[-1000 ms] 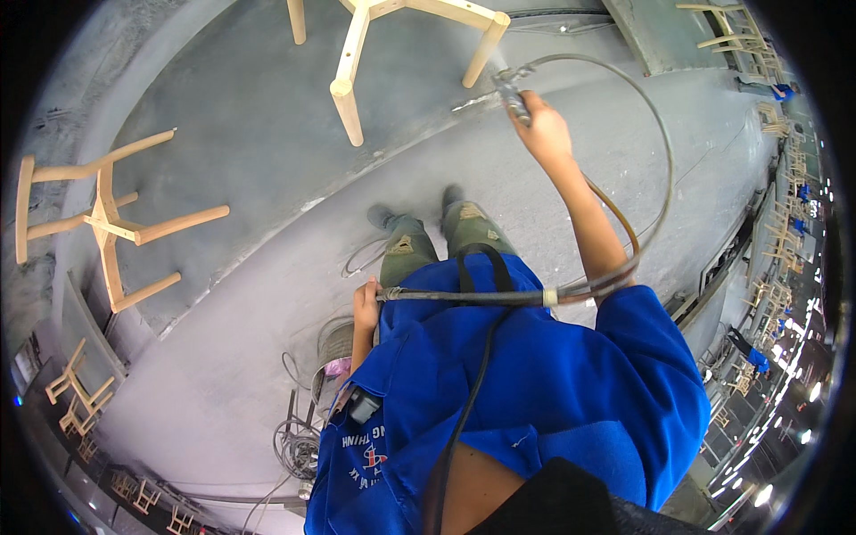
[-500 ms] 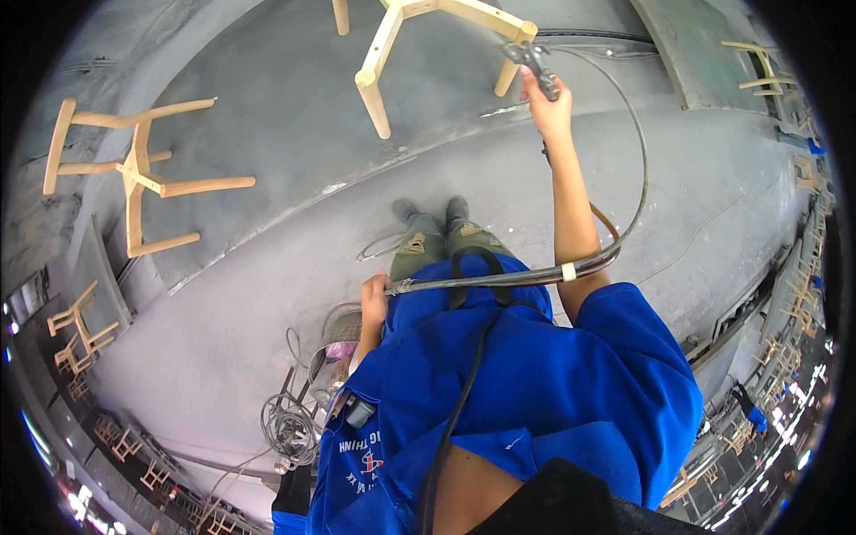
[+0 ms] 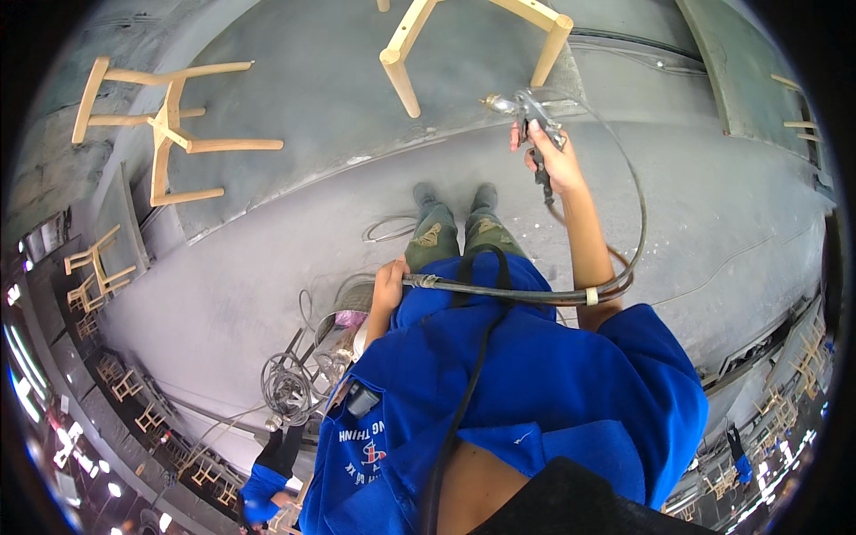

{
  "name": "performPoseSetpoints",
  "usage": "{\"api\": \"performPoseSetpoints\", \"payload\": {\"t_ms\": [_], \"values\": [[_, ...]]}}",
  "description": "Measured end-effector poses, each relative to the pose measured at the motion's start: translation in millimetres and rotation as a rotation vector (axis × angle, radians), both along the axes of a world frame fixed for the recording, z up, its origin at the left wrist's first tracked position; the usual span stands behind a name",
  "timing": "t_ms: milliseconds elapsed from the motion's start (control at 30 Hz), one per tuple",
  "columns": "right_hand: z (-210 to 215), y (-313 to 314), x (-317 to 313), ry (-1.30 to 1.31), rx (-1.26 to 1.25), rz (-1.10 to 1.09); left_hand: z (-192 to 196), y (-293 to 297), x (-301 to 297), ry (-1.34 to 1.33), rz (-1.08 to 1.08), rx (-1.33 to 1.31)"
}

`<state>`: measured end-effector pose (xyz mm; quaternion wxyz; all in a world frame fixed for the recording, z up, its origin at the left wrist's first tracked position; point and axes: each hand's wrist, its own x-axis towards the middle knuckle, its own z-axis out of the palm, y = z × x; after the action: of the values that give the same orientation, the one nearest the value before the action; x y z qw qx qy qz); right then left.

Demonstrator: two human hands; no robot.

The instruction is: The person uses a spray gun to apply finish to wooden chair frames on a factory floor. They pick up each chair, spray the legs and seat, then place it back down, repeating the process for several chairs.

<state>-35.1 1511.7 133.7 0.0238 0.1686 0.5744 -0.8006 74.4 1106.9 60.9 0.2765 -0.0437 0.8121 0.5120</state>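
My right hand (image 3: 555, 160) is closed around the grip of a metal spray gun (image 3: 528, 114), its brassy nozzle pointing left. From the gun, hoses (image 3: 635, 205) loop down past my right forearm and cross in front of my waist, bound by a pale tie. My left hand (image 3: 389, 283) is wrapped round the hose bundle at my left side. Just ahead of the gun hangs a bare wooden chair frame (image 3: 406, 45), partly cut off by the top edge. A second wooden chair frame (image 3: 165, 125) is at the upper left.
A grey panel (image 3: 312, 80) stands behind the frames. Coiled hoses (image 3: 290, 385) and a bucket-like container (image 3: 355, 299) are at my left. More chair frames (image 3: 102, 267) line the left and right. A co-worker in blue (image 3: 263, 486) is at lower left.
My right hand has drawn the spray gun back and down, away from the chair frame's leg, and the nozzle now shows. The view has shifted, so the frames appear higher and further right.
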Motion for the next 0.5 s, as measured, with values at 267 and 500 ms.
{"api": "performPoseSetpoints", "payload": {"t_ms": [267,500], "values": [[-111.4,-55.2,-19.2,-0.169,-0.582,-0.338,15.6,-49.8,-15.2,0.022,0.084,-0.086],[-210.7,-125.4,-29.3,-0.44,-0.476,-0.624,16.8,-143.5,-48.6,-0.074,0.092,-0.188]]}}
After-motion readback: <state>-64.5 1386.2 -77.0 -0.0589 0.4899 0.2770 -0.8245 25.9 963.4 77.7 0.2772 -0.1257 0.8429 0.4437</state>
